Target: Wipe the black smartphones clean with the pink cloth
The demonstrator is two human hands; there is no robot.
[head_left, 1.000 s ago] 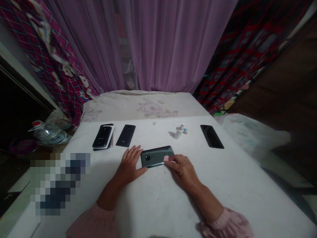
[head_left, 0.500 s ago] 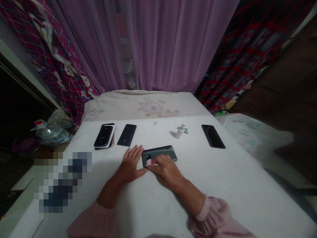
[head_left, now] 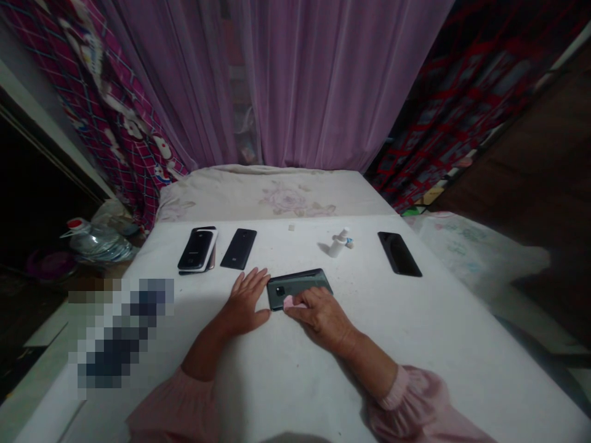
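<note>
A dark grey-green smartphone [head_left: 295, 284] lies back side up on the white-covered table, its camera block near the left end. My right hand [head_left: 323, 317] pinches a small pink cloth [head_left: 292, 302] and presses it against the phone's lower edge area. The hand hides the phone's lower right part. At the phone's left end, my left hand [head_left: 244, 304] lies flat with fingers spread, its fingertips and thumb close to the phone's corners.
Several stacked phones [head_left: 197, 250] sit at the left, beside a single black phone [head_left: 239, 248]. Farther back stands a white spray bottle [head_left: 339, 242] with a small item behind it. Another black phone [head_left: 399, 253] lies at the right. A large water bottle [head_left: 99, 240] is off the table's left side.
My right hand has slid the pink cloth a little to the right along the phone, away from the camera block. My left hand stays by the phone's left end.
</note>
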